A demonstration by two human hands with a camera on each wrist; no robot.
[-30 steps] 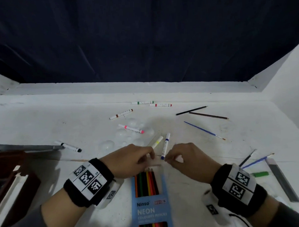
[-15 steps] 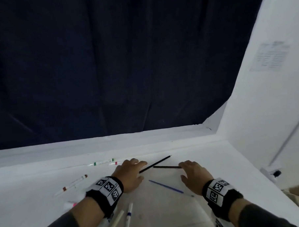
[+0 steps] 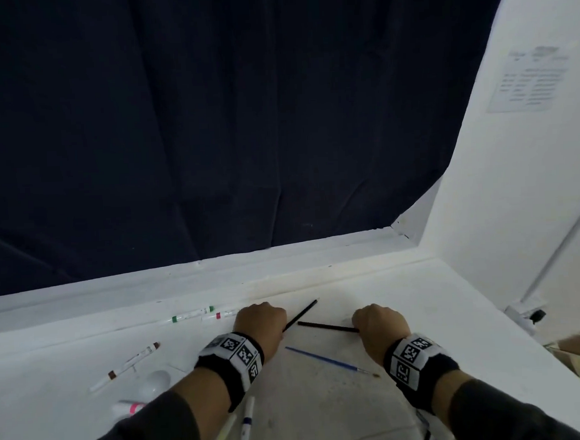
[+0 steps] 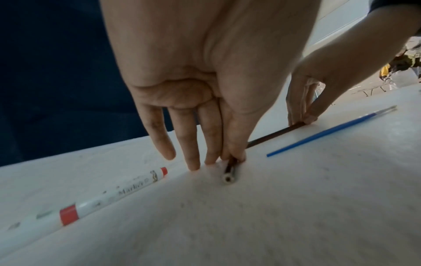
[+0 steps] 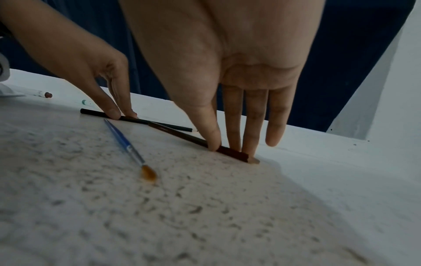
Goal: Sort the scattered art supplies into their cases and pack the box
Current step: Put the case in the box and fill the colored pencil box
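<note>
Our left hand pinches the black pencil and our right hand the brown pencil — long axes converging between us, tips nearly crossing.

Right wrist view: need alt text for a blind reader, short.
The right hand pinches a dark brown pencil against a white table, near its end. To the left, the left hand pinches a black pencil, and a blue paintbrush lies between them.

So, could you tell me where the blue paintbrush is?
In the head view, the blue paintbrush lies on the table between both wrists, just nearer than the two dark pencils.
</note>
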